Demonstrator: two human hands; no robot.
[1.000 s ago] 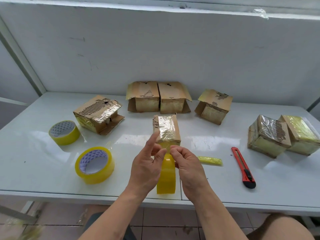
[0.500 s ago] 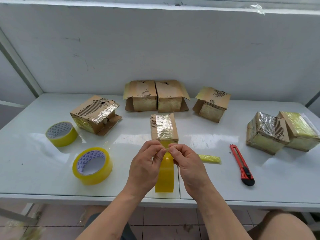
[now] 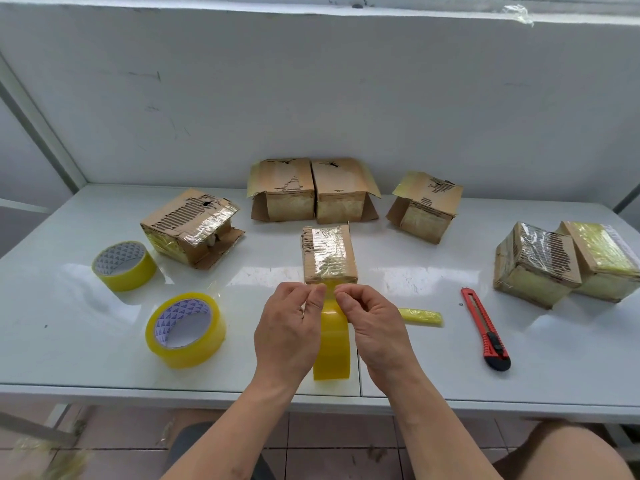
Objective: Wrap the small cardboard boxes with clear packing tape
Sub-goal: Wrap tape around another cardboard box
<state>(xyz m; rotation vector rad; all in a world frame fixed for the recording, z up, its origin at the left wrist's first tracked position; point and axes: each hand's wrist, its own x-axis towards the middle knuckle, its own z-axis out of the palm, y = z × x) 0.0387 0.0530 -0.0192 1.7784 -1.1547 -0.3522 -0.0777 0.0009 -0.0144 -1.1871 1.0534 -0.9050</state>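
- Left hand (image 3: pixel 289 336) and right hand (image 3: pixel 375 332) close together, fingertips pinching the top of an upright yellow tape roll (image 3: pixel 331 348).
- Just behind that roll: small tape-wrapped cardboard box (image 3: pixel 328 255) on the white table (image 3: pixel 554 368).
- Right of the roll: red utility knife (image 3: pixel 485 329).

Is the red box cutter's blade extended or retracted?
Retracted, apparently: the box cutter lies flat on the table, with no blade visible past its far tip.
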